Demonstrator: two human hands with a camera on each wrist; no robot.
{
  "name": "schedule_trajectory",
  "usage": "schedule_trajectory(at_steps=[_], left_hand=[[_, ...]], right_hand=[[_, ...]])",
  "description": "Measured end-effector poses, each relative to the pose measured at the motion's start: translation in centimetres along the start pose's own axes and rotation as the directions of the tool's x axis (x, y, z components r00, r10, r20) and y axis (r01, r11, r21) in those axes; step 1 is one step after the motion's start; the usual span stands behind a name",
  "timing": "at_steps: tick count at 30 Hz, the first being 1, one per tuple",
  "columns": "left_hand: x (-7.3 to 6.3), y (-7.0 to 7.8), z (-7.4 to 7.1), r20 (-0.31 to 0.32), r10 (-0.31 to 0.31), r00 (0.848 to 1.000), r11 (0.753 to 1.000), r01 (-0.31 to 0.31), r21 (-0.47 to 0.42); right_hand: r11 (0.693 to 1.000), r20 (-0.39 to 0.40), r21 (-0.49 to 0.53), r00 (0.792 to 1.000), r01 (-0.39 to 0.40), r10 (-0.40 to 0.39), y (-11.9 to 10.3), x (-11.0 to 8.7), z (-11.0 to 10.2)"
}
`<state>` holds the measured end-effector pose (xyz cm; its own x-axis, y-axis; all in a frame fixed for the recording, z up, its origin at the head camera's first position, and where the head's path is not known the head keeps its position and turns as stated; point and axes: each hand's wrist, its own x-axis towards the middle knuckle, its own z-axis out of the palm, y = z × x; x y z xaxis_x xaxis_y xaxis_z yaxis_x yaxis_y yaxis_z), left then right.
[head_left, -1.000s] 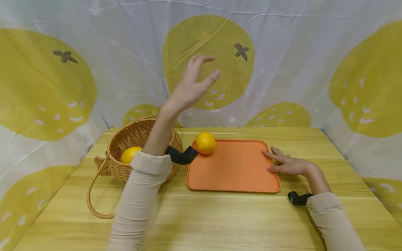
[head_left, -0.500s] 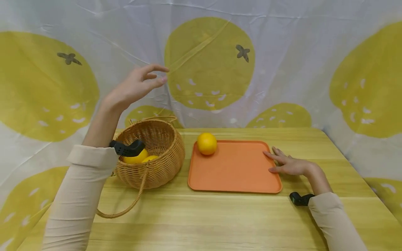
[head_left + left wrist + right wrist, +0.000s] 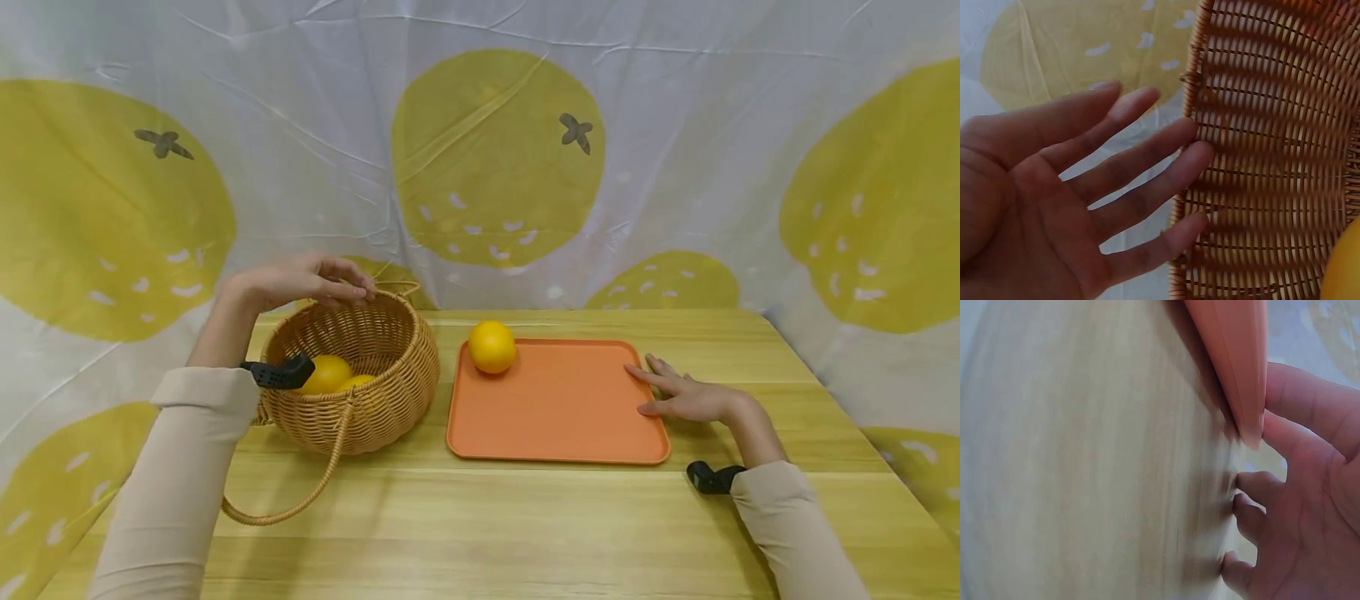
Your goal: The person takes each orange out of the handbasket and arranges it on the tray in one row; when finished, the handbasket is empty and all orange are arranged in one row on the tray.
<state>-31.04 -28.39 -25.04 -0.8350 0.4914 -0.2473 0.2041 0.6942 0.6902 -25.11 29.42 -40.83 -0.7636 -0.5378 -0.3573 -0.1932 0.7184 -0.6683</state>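
Observation:
My left hand [image 3: 303, 282] hovers over the far left part of a wicker basket [image 3: 390, 408], fingers loosely bent and holding nothing. In the left wrist view those fingers reach over the woven rim, spread apart. Inside the basket lie an orange [image 3: 327, 374] and a second orange [image 3: 357, 382], partly hidden by the near rim. My right hand [image 3: 693, 398] rests at the right edge of an orange tray [image 3: 562, 417], thumb and index finger on its rim and the other fingers down on the table. Another orange [image 3: 492, 347] sits on the tray's far left corner.
The basket's handle [image 3: 300, 504] hangs down toward me onto the wooden table [image 3: 525, 533]. A fabric backdrop [image 3: 667, 167] printed with big yellow fruit closes off the back and sides. Each wrist wears a black camera mount [image 3: 716, 478].
My left hand has swung left from high above the middle, then dropped to the basket. The basket's near handle and both oranges inside have come into fuller view. My right hand stays put.

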Motion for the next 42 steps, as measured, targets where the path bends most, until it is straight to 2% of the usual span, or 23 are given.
schedule_trajectory(at_steps=[2, 6, 8, 9, 11, 15, 17, 22, 27, 29, 30, 32, 34, 38, 39, 42], left_hand=[[0.2, -0.9, 0.2, 0.066, -0.016, 0.998, 1.0, 0.017, -0.01], [0.6, -2.5, 0.5, 0.138, -0.062, 0.988, 0.998, 0.065, -0.015], [0.7, -3.2, 0.6, 0.185, -0.089, 0.979, 0.996, 0.091, -0.004], [0.8, -3.5, 0.7, 0.217, -0.106, 0.97, 0.994, 0.109, 0.001], [0.8, -4.0, 0.8, 0.291, -0.159, 0.943, 0.986, 0.166, 0.001], [0.9, -4.9, 1.1, 0.419, -0.278, 0.864, 0.953, 0.303, 0.008], [1.1, -5.3, 1.3, 0.464, -0.279, 0.841, 0.954, 0.3, 0.029], [1.7, -5.6, 1.7, 0.517, -0.255, 0.817, 0.965, 0.249, 0.082], [2.0, -5.5, 2.3, 0.534, -0.336, 0.776, 0.929, 0.366, 0.054], [2.0, -5.4, 2.4, 0.532, -0.356, 0.768, 0.917, 0.396, 0.042], [2.1, -5.4, 2.5, 0.529, -0.364, 0.767, 0.913, 0.405, 0.042], [2.1, -5.3, 2.5, 0.514, -0.369, 0.774, 0.914, 0.402, 0.052], [2.2, -5.3, 2.3, 0.479, -0.34, 0.809, 0.937, 0.333, 0.103], [2.5, -5.6, 2.2, 0.415, -0.22, 0.883, 0.976, 0.198, 0.096], [2.6, -5.7, 2.2, 0.4, -0.188, 0.897, 0.982, 0.169, 0.081], [3.0, -6.0, 2.4, 0.374, -0.133, 0.918, 0.989, 0.149, -0.015]], right_hand=[[1.0, 0.003, 0.0, 1.0, 0.006, -0.006, 0.0, 0.2, 0.1], [1.0, 0.01, 0.001, 1.0, 0.01, -0.01, 0.0, 0.6, 0.2], [1.0, 0.011, 0.001, 1.0, 0.007, -0.007, 0.0, 0.7, 0.3], [1.0, 0.011, 0.002, 1.0, 0.005, -0.005, 0.0, 0.8, 0.3], [1.0, 0.01, 0.0, 1.0, 0.002, -0.002, 0.1, 0.8, 0.2], [1.0, 0.01, 0.0, 1.0, 0.001, -0.001, 0.1, 0.8, 0.0], [1.0, 0.011, 0.0, 1.0, -0.001, 0.001, 0.1, 0.8, 0.0], [1.0, 0.009, -0.001, 1.0, -0.011, 0.011, 0.3, 0.9, 0.1], [1.0, 0.006, 0.001, 1.0, -0.012, 0.012, 0.5, 0.6, 0.2], [1.0, 0.001, 0.003, 1.0, -0.003, 0.003, 0.6, 0.4, 0.1], [1.0, -0.004, 0.005, 1.0, 0.004, -0.004, 0.7, 0.4, 0.1], [1.0, -0.01, 0.011, 1.0, 0.027, -0.027, 0.8, 0.4, -0.1], [0.999, -0.013, 0.016, 0.999, 0.049, -0.048, 1.0, 0.4, -0.2], [0.997, -0.008, 0.017, 0.998, 0.07, -0.069, 1.3, 0.6, -0.4], [0.998, -0.008, 0.017, 0.998, 0.067, -0.067, 1.3, 0.6, -0.4], [0.999, -0.011, 0.01, 0.999, 0.035, -0.035, 1.1, 0.5, -0.3]])
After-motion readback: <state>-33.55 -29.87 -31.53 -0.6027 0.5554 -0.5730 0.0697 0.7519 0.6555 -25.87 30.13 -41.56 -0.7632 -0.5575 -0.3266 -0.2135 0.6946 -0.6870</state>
